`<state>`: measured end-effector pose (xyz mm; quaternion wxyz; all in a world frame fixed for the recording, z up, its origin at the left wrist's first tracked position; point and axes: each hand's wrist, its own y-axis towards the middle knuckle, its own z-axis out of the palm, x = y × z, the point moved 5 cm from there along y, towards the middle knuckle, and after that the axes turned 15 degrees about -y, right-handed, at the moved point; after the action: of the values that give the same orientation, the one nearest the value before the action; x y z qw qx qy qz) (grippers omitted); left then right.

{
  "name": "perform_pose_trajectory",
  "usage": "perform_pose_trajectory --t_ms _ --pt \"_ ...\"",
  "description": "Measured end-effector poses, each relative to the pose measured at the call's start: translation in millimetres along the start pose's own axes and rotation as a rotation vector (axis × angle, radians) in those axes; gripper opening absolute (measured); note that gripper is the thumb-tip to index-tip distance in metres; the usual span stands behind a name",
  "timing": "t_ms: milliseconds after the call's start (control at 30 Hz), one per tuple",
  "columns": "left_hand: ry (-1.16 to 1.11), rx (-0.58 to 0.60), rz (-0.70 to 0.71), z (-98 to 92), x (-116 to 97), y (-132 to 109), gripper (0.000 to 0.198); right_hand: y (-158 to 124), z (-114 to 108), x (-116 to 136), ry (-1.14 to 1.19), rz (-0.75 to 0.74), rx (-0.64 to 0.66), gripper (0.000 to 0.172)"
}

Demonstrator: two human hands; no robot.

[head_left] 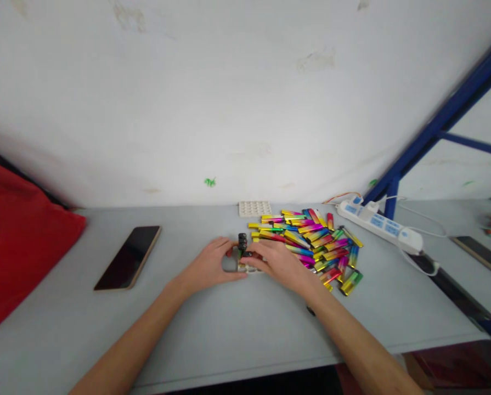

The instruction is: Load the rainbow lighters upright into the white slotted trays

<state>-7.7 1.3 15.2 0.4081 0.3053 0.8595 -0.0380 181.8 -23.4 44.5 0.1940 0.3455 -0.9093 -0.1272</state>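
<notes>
A grey table [229, 329] runs along a white wall. At its middle, my left hand [210, 264] curls its fingers around a small white block [247, 268] that carries upright black parts [242, 241]. My right hand [276, 262] touches it from the other side; I cannot tell whether it grips. Just right lies a heap of rainbow-coloured metal sleeves [315, 241], and a phone [128, 257] lies well left.

Rainbow-metallic lighters [311, 241], red cloth [18, 241], grey table [237, 323].
</notes>
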Motion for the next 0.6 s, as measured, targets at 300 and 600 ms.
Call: perform_pose_trajectory --t_ms 300,600 --pt "0.013 0.013 0.008 -2.4 -1.2 3.1 0.048 7.0 -4.9 -2.7 -0.029 0.099 0.015 0.05" --pt "0.004 -0.023 0.03 -2.5 1.0 4.1 0.054 -110.8 -96.5 -39.0 -0.112 0.319 -0.114 0.019"
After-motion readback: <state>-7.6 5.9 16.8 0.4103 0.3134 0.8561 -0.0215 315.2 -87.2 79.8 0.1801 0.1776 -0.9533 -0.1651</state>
